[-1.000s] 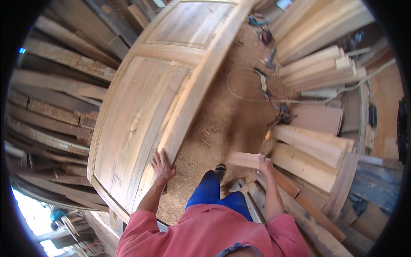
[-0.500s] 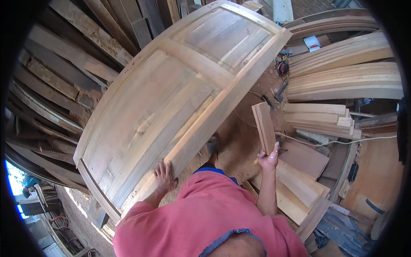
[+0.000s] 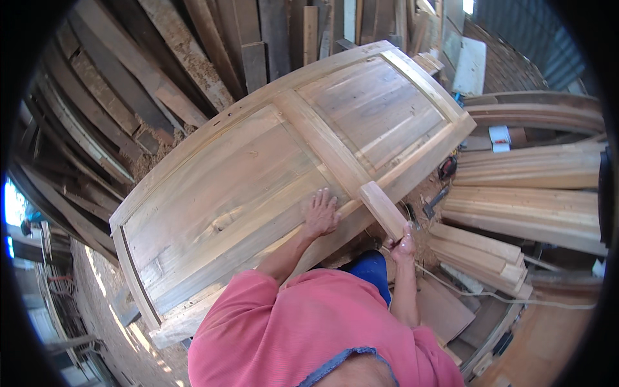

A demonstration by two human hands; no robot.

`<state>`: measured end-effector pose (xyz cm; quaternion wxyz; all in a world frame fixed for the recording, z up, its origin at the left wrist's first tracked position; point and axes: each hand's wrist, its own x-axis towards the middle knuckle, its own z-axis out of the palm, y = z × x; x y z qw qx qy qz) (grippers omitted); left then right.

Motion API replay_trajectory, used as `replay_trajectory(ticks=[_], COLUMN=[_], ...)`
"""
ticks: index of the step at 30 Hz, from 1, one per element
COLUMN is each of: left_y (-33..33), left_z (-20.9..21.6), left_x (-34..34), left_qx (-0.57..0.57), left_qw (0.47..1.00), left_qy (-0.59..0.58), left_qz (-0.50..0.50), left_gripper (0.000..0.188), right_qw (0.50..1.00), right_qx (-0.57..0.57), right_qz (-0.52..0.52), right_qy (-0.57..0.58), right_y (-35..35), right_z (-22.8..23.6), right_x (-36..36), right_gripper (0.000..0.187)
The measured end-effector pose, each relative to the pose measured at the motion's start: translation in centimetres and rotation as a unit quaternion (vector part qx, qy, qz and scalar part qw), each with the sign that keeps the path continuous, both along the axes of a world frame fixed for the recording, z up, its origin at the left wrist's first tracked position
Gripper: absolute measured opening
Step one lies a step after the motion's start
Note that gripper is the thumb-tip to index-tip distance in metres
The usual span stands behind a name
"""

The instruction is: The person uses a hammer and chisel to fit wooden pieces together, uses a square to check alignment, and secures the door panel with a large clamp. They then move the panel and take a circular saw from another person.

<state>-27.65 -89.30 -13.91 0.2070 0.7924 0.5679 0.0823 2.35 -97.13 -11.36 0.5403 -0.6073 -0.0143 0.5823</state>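
Observation:
A large wooden panelled door (image 3: 225, 174) lies flat in front of me, with two recessed panels split by a crosspiece. On its larger panel, close to the near edge, my left hand (image 3: 320, 214) rests with the fingers spread. My right hand (image 3: 403, 246) grips the lower end of a short wooden board (image 3: 383, 209). That board's far end reaches the door's near edge, roughly in line with the crosspiece; whether it touches the door I cannot tell.
Long boards (image 3: 109, 84) lean in rows along the left and back. At the right lie stacked planks (image 3: 525, 216) and a shorter pile (image 3: 480, 255). A pale cord (image 3: 496, 298) runs past them. A hammer (image 3: 436, 202) lies on the sawdust-covered floor beside the door.
My left hand has moved from the door's near edge onto the panel, farther right. My right hand has brought the board forward to the door's near edge. The view has shifted.

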Motion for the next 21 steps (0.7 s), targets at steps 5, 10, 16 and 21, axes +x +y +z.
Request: replay_trajectory(ticks=[5, 10, 16, 21], left_y=[1.9, 2.5, 2.8, 2.9], left_z=[-2.4, -2.4, -2.6, -2.4], left_x=[4.2, 4.6, 5.8, 8.0], left_qx=[0.012, -0.023, -0.040, -0.077], left_qw=[0.997, 0.993, 0.991, 0.982], left_qy=[0.070, 0.106, 0.116, 0.124], left_qz=[0.029, 0.046, 0.062, 0.120], left_gripper=[0.075, 0.078, 0.083, 0.089], right_qw=[0.999, 0.998, 0.989, 0.979], right_qx=[0.039, 0.038, -0.006, -0.052], right_qz=[-0.027, 0.004, 0.020, 0.127], right_qy=[0.008, 0.051, 0.146, 0.149], right_y=[6.3, 13.5, 19.8, 22.5], right_z=[1.5, 1.9, -0.1, -2.9], right_x=[5.8, 10.8, 13.0, 10.4], right_gripper=[0.046, 0.048, 0.047, 0.058])
